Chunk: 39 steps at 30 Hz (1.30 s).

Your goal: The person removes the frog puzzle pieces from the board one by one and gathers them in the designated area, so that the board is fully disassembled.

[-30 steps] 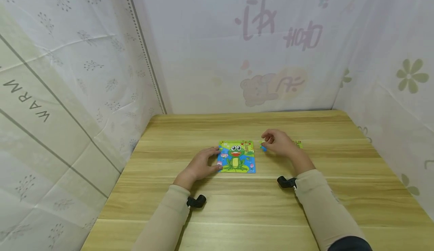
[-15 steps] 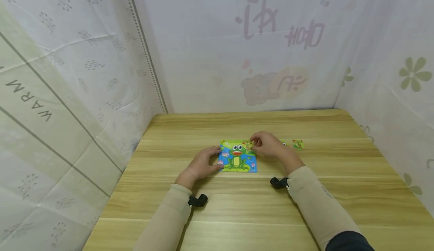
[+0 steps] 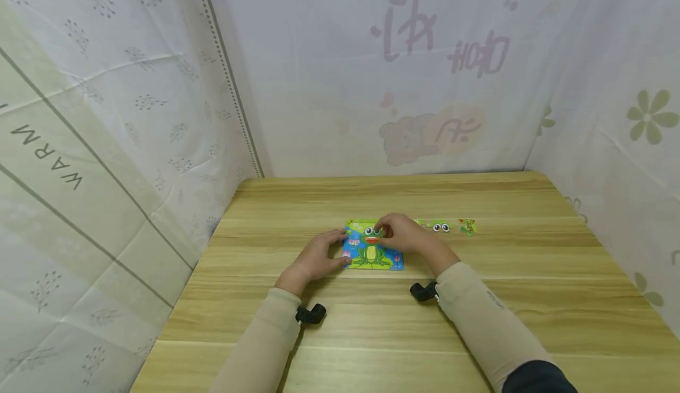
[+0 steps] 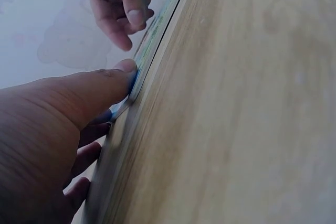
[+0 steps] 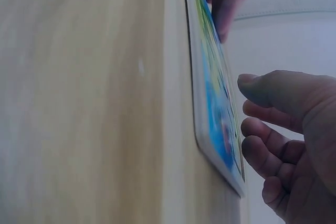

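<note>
A square frog jigsaw puzzle [image 3: 370, 255] lies flat on the table, its edge also showing in the right wrist view. My left hand [image 3: 317, 256] rests at its left side, thumb on the near corner and fingers at the edge farther up. In the left wrist view the thumb [image 4: 113, 80] lies straight on the board's edge. My right hand [image 3: 406, 235] hovers over the puzzle's upper right, fingertips overlapping the frog's head. Thumb and fingers of the right hand [image 5: 294, 135] are bent a little and apart, with nothing showing between them.
Right of the puzzle, small pieces lie in a row: one with frog eyes [image 3: 441, 228], one with a tree [image 3: 468, 226], and a green one [image 3: 423, 223] partly hidden by the right hand. The wooden table [image 3: 361, 334] meets printed cloth walls [image 3: 329, 86].
My right hand has moved left from the loose pieces to above the puzzle's upper right, uncovering the eyes and tree pieces. My left hand has stayed at the puzzle's left edge.
</note>
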Available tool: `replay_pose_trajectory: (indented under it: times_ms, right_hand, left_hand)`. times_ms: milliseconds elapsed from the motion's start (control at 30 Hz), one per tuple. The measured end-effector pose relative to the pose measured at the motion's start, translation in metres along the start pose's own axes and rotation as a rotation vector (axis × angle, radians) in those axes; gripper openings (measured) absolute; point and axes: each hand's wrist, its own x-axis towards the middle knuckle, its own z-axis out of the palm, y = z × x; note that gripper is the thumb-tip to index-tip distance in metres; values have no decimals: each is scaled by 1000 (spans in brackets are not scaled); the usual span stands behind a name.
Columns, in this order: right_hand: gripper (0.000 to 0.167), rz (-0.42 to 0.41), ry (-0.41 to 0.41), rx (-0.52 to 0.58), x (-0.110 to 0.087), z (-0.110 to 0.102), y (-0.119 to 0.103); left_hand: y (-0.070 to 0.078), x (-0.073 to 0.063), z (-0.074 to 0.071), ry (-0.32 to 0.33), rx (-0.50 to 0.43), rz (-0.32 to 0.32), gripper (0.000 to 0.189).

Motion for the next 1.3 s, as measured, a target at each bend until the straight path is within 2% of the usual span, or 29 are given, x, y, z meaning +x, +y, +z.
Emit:
replay_pose_trajectory:
  times_ms: [267, 567, 700, 1300]
  right_hand:
    - [39, 7, -30, -20, 7, 8, -15]
    - [44, -1, -68, -46, 15, 18, -20]
    - [44, 20, -62, -61, 16, 20, -20]
    - [39, 13, -34, -79, 16, 21, -23]
  left_hand:
    - [-1, 1, 1, 6, -9, 1, 64]
    - [-2, 1, 4, 18, -3, -7, 63]
    - [0, 1, 3, 18, -6, -8, 63]
    - [5, -1, 1, 14, 2, -32, 64]
